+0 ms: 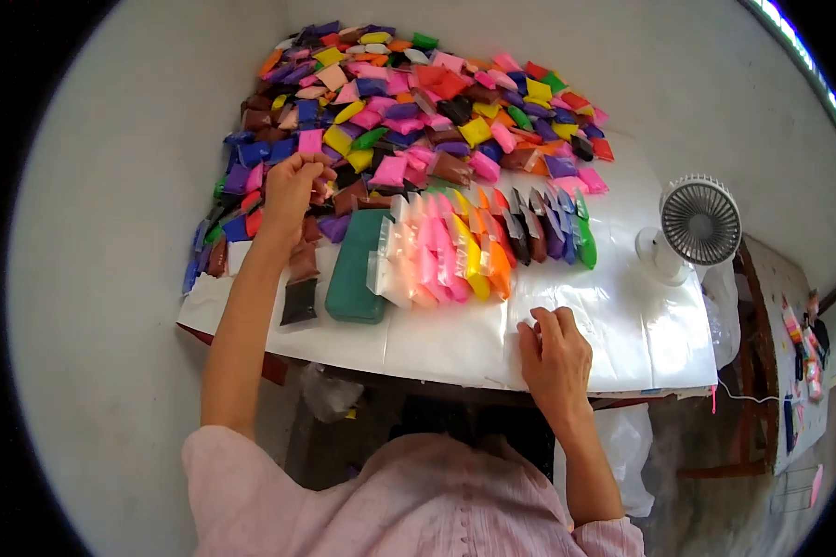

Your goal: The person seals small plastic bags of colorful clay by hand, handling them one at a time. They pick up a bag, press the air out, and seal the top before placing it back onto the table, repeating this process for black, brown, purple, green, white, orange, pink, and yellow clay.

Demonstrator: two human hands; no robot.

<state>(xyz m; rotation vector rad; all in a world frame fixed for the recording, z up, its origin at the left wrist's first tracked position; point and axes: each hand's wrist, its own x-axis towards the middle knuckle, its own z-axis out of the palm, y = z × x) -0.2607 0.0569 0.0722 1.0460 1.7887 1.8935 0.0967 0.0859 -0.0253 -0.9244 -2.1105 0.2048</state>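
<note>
My left hand (294, 193) reaches into the near left edge of a big heap of small coloured packets (404, 107). Its fingers are bent and pinched together, and anything between them is hidden. Below it, a brown packet (303, 263) and a black packet (299, 302) lie on the table. A green block (358, 269) stands at the left end of neat rows of upright packets (474, 246), running from white through pink, yellow, orange and black to blue and green. On the table right of these rows rests my right hand (557, 357), fingers loosely bent, thumb apart, holding nothing visible.
A white fan (699, 223) stands on the right of the table, which has a shiny white cover (622, 343). Walls close in at the left and back. Plastic bags (627, 455) hang below the front edge. Another table (790, 278) holds items at far right.
</note>
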